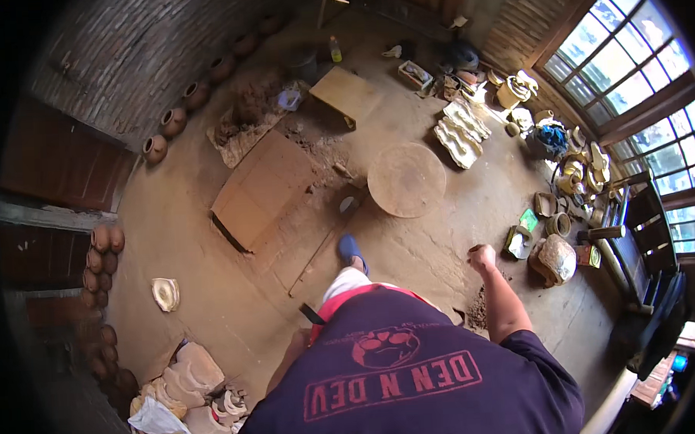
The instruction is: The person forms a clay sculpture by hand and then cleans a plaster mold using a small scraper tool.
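Observation:
My right hand (pixel 481 255) is at the right of my body, over the floor, its fingers curled closed; whether it holds anything is hidden. A patch of dark crumbly material (pixel 477 310) lies on the floor beside that arm. My left hand (pixel 297 340) is mostly hidden at my waist, beside a short black strap-like piece (pixel 313 314). A blue slip-on shoe (pixel 350 252) shows on my foot ahead, short of a round board (pixel 405 179) and a large brown rectangular board (pixel 263 191).
Clay pots (pixel 173 122) line the back-left wall; more stand stacked (pixel 101 266) at left. A low tan table (pixel 346 93) stands behind. Containers (pixel 557 223), a pale wavy slab (pixel 460 132) and a dark bench (pixel 643 235) crowd the window side. Broken pieces (pixel 199 367) lie lower left.

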Available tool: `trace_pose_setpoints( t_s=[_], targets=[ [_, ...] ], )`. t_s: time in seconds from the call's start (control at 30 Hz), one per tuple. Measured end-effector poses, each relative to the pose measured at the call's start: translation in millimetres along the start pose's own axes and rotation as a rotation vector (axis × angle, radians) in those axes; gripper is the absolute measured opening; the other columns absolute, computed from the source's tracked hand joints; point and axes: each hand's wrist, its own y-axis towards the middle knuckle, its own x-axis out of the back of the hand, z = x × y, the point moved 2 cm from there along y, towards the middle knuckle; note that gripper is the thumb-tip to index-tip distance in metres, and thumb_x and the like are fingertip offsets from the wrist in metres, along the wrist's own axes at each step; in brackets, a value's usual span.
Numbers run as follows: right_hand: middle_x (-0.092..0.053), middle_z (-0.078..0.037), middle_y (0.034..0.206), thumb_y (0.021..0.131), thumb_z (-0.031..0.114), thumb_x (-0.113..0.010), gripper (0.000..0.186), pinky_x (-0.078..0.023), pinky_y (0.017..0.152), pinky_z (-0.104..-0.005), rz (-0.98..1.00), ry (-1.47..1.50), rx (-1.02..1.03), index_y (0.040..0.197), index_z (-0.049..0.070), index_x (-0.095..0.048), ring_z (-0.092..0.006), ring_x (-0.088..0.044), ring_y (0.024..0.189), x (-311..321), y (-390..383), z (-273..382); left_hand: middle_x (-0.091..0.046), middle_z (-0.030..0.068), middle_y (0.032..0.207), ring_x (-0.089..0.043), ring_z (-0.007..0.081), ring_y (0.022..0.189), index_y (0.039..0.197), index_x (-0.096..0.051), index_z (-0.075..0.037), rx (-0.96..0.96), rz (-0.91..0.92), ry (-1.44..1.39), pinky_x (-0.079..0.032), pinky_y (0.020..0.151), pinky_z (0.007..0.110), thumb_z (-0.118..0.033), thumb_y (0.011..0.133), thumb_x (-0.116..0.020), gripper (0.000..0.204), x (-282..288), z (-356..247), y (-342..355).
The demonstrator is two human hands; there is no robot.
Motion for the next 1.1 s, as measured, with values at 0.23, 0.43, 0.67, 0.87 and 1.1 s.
trace_pose_setpoints(
  t_s=[0.23, 0.43, 0.67, 0.87, 1.1],
  targets=[
    [-0.079, -0.022, 0.092, 0.084, 0.036, -0.081, 0.037, -0.061, 0.084, -0.0445, 0.023, -0.359, 0.15, 0.091, 0.0, -0.081, -0.0324, -0.079, 0.088, -66.0, 13.1, 166.8, -0.064, -0.0026, 0.081, -0.058, 0.0118, 0.061, 0.092, -0.071, -0.012, 0.135, -0.215, -0.248, -0.045, 0.051, 0.032, -0.024, 0.098, -0.073, 0.013, 204.4, -157.4, 155.9],
    [-0.077, -0.024, 0.106, 0.089, 0.04, -0.075, 0.038, -0.059, 0.094, -0.048, -0.065, -0.285, 0.036, 0.098, 0.003, -0.081, -0.0396, -0.074, 0.105, -52.9, 75.2, 263.7, -0.071, 0.0007, 0.088, -0.058, 0.0087, 0.065, 0.106, -0.074, -0.004, 0.11, -0.373, -0.041, -0.046, 0.058, 0.026, -0.023, 0.097, -0.075, 0.021, 293.1, -399.4, 266.7],
    [-0.077, -0.024, 0.091, 0.09, 0.04, -0.078, 0.04, -0.06, 0.079, -0.045, 0.018, -0.004, 0.106, 0.099, 0.002, -0.08, -0.0378, -0.077, 0.087, -32.3, 212.6, 370.5, -0.075, 0.0043, 0.08, -0.067, 0.0121, 0.072, 0.088, -0.077, -0.001, -0.005, 0.108, 0.271, -0.054, 0.068, 0.03, -0.004, 0.087, -0.076, 0.003, 288.4, -555.5, 393.5],
    [-0.078, -0.023, 0.096, 0.089, 0.036, -0.078, 0.037, -0.061, 0.08, -0.0442, -0.039, 0.072, 0.224, 0.104, 0.003, -0.081, -0.0359, -0.077, 0.089, 34.6, 364.9, 513.8, -0.078, 0.0084, 0.083, -0.072, 0.0168, 0.08, 0.092, -0.082, -0.002, 0.002, 0.305, 0.554, -0.057, 0.075, 0.035, -0.001, 0.083, -0.068, 0.016, 342.8, -668.1, 540.2],
    [-0.078, -0.019, 0.116, 0.084, 0.026, -0.076, 0.039, -0.056, 0.1, -0.0394, 0.402, 0.236, 0.217, 0.12, 0.008, -0.08, -0.0309, -0.076, 0.108, 112.8, 350.4, 577.3, -0.078, 0.0152, 0.086, -0.076, 0.026, 0.08, 0.093, -0.083, -0.007, 0.013, 0.518, 1.1, -0.059, 0.079, 0.038, -0.013, 0.079, -0.079, 0.016, 252.8, -956.0, 634.9]
  ],
)
